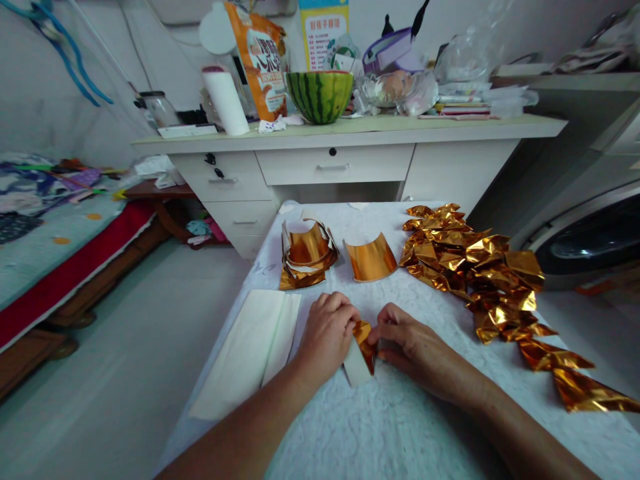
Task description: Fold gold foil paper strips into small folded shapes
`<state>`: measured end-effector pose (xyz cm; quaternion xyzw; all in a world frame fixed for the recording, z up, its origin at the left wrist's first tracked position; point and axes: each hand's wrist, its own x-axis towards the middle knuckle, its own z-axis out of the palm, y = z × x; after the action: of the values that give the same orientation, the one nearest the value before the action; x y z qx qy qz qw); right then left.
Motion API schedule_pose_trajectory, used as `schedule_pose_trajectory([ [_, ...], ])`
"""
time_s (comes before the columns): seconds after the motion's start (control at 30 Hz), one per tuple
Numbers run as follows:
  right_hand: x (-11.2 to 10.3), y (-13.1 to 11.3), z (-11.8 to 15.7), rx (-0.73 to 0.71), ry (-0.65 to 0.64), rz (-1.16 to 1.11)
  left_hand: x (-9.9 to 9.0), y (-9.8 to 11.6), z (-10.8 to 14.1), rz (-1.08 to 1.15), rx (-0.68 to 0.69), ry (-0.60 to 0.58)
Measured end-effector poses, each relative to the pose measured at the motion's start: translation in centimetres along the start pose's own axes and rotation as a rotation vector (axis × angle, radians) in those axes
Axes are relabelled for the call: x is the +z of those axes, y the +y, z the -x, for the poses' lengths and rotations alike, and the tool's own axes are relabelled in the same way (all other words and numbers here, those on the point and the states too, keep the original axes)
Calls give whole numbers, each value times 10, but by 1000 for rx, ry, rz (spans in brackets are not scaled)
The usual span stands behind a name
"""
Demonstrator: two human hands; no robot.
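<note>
1 part-folded foil piece [371,355] is lying on the cloth-covered table [350,433], between the person's hands: left hand [330,327] is holding it down, fingers curled; right hand [407,339] is pinching its gold edge. White paper [243,350] is lying to the left. Farther out, 1 curved foil sheet [371,260] and a loose stack [307,248] are sitting unfolded, apparently what's left. To the right, a heap of folded pieces [450,257] is sprawling, seemingly the done share, bigger; exact count unclear. Beyond, a desk [385,135] is standing.

folded piece [365,333]: glossy foil | foil pile [453,250]: glossy, crinkled | tablecloth [350,433]: matt, textured cloth
</note>
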<state>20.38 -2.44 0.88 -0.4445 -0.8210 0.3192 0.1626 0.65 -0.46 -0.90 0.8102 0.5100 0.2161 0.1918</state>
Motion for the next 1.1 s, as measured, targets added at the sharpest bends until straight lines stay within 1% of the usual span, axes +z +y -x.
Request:
schedule_pose_trajectory([
  [0.1,1,2,-1,-21,-11,14,0,-1,0,41,65,-74],
  [0.17,1,2,-1,-13,-22,25,-1,0,1,60,79,-108],
  [0.33,0,0,-2,24,-49,50,-6,3,5,72,59,-152],
  [0.53,-4,-4,-1,-3,-104,13,-9,4,8,97,41,-212],
  [0.8,-9,0,0,1,-172,-63,-9,10,11,78,-8,-224],
  [0.97,-7,0,-2,15,-167,-14,-7,10,13,67,-13,-224],
  [1.1,-5,-2,-4,37,-150,36,-9,10,12,70,-15,-258],
])
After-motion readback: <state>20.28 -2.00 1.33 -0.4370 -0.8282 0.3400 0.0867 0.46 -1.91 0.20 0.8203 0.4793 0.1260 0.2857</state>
